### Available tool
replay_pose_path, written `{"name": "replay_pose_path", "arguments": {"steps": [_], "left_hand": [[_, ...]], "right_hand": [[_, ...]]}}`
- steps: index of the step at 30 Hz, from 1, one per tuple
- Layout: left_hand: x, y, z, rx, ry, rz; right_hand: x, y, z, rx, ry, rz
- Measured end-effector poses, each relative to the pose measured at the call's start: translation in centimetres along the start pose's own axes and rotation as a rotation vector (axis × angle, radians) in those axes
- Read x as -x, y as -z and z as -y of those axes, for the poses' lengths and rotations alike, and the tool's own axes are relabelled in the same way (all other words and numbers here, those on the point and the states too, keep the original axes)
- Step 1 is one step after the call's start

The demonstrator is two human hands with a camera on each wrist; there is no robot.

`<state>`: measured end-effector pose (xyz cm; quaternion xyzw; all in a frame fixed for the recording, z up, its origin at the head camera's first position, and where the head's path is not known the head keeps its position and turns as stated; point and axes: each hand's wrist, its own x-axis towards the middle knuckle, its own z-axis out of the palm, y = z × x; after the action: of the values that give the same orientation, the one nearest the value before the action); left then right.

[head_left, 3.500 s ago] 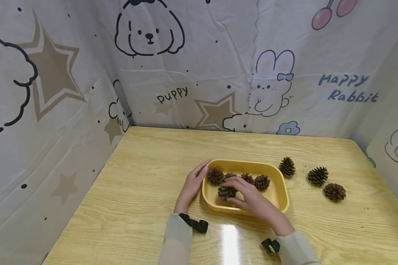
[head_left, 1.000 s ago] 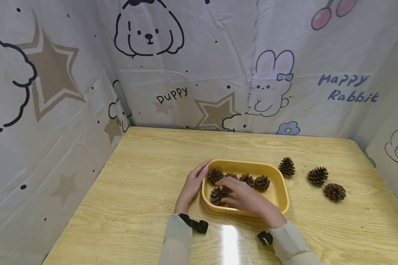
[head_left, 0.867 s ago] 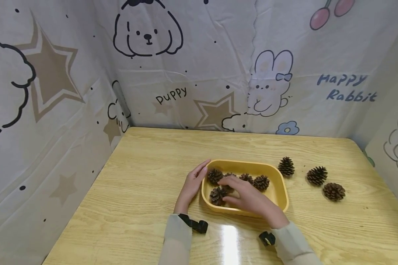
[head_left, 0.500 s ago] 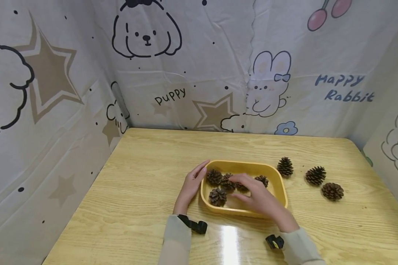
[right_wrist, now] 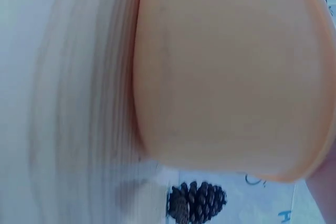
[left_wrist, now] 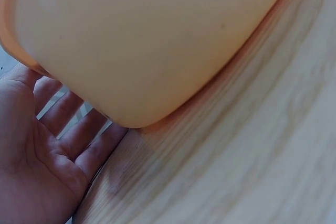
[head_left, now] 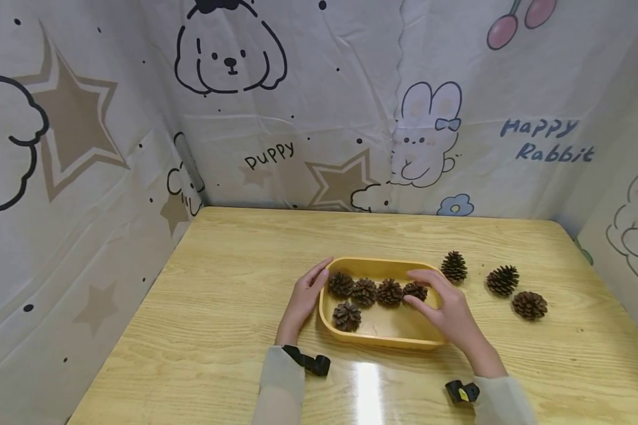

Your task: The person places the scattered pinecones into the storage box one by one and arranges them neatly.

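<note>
In the lower middle of the frame, the left hand (head_left: 301, 298) lies unclenched, fingers extended against the left end of a smooth, yellow, rounded rectangular tray (head_left: 380, 340) on the pale wood-grain surface (head_left: 234, 283). Inside, a brown, scaly pine cone (head_left: 347, 316) sits at lower left, below a row of four matching cones (head_left: 364, 292). The right hand (head_left: 449, 304) has thumb and fingers around the row's rightmost cone (head_left: 417, 290); whether they grip it cannot be told. Farther right, three loose brown cones (head_left: 503, 280) lie outside the tray.
</note>
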<state>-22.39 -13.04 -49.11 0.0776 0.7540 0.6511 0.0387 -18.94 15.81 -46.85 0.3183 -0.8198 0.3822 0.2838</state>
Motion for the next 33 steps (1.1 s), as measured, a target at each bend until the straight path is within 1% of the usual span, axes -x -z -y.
{"name": "replay_pose_path", "arguments": {"steps": [4,7,11,14,17,22,24,29,33], "left_hand": [[0.0,0.0,0.0,0.006,0.005,0.0],[0.0,-0.1,0.0,0.009,0.008,-0.002],[0.0,-0.1,0.0,0.004,-0.002,-0.003],[0.0,-0.1,0.0,0.01,-0.006,0.002],[0.0,-0.1,0.0,0.019,0.003,0.006],[0.0,-0.1,-0.1,0.013,0.004,0.001],[0.1,-0.1,-0.1,0.01,0.002,0.0],[0.1,-0.1,-0.2,0.01,0.0,-0.001],[0.0,-0.1,-0.1,0.018,0.004,0.001]], "right_hand": [[0.5,0.7,-0.6,-0.003,-0.011,-0.049],[0.8,1.5,-1.1,0.008,-0.045,-0.067],[1.5,2.8,-1.8,0.054,-0.1,-0.083],[2.0,3.7,-2.4,0.103,-0.115,-0.116],[2.5,4.7,-2.9,0.121,-0.144,-0.146],[3.5,6.2,-3.6,0.125,-0.219,-0.178],[3.9,6.6,-3.8,0.136,-0.261,-0.187],[4.7,7.7,-4.3,0.175,-0.374,-0.189],[5.2,8.5,-4.6,0.187,-0.436,-0.197]]}}
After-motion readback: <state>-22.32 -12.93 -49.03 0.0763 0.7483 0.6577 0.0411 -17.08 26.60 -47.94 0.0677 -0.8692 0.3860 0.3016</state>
